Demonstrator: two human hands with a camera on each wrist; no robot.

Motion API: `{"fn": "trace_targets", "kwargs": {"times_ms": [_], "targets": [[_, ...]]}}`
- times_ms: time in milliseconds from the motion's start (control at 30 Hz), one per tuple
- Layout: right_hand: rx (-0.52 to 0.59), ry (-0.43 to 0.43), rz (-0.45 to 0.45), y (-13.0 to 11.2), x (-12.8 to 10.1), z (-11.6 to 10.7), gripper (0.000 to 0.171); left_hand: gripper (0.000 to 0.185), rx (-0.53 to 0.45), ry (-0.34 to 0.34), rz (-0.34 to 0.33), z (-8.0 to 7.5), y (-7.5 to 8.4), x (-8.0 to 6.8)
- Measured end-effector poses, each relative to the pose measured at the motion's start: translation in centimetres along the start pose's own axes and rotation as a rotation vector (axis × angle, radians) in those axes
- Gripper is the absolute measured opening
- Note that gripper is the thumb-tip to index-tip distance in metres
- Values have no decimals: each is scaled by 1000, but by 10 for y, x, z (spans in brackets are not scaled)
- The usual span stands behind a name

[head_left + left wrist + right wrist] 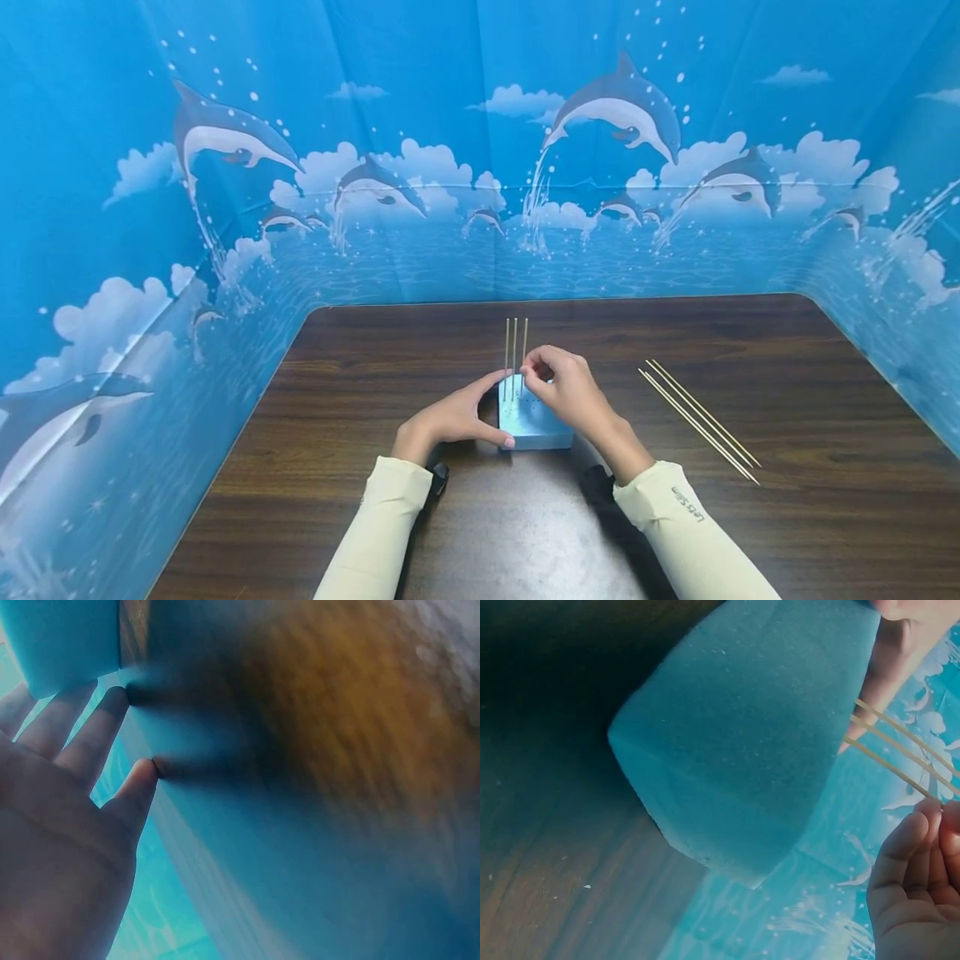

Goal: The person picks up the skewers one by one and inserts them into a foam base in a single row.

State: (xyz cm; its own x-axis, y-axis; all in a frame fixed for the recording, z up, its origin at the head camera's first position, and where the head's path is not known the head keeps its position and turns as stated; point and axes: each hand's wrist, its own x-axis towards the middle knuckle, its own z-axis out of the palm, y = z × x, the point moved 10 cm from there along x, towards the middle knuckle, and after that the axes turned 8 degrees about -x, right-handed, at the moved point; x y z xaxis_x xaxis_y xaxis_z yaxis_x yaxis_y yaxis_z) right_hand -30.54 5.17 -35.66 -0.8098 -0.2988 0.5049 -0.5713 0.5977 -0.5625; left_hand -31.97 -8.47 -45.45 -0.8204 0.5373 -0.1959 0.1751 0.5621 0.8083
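Note:
A light blue foam block (540, 427) with small holes in its top sits on the table. Three thin wooden sticks stand upright in its left part, two of them side by side (507, 350). My left hand (450, 415) holds the block at its left side, thumb at the front corner and a finger at the back; the left wrist view shows other fingers fairly straight beneath it. With thumb and fingertips, my right hand (573, 392) pinches the rightmost stick (526, 337) above the block. Its foot at the block is partly visible in the right wrist view (885, 765).
To the right on the dark wooden table (337, 400) lie several loose sticks (701, 421), slanting roughly parallel. A blue curtain (450, 100) printed with dolphins and clouds hangs behind the table and along both sides.

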Motion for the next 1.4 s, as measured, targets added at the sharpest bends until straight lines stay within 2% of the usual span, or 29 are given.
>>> {"fn": "trace_targets", "kwargs": {"times_ms": [133,333,467,600,800,1067,1200,1400], "targets": [[3,19,-16,-1,-1,-3,4,111,-3,2,13,-1,4,0],[-13,12,-26,-3,-2,-5,3,111,2,0,-1,1,3,-1],[-4,-41,41,6,-6,-5,6,109,-5,2,-8,4,-1,-2],[-17,-73,147,30,-14,-16,13,109,-7,-1,2,6,0,-4],[-113,-37,293,81,-30,-53,22,110,-3,4,21,4,1,-4],[-217,-113,500,152,-62,-96,33,110,12,7,8,4,-2,-6],[-220,-122,570,173,-77,-108,35,110,12,11,16,4,-2,-5],[-217,-147,616,188,-91,-114,34,111,13,11,16,2,-1,-3]]}}
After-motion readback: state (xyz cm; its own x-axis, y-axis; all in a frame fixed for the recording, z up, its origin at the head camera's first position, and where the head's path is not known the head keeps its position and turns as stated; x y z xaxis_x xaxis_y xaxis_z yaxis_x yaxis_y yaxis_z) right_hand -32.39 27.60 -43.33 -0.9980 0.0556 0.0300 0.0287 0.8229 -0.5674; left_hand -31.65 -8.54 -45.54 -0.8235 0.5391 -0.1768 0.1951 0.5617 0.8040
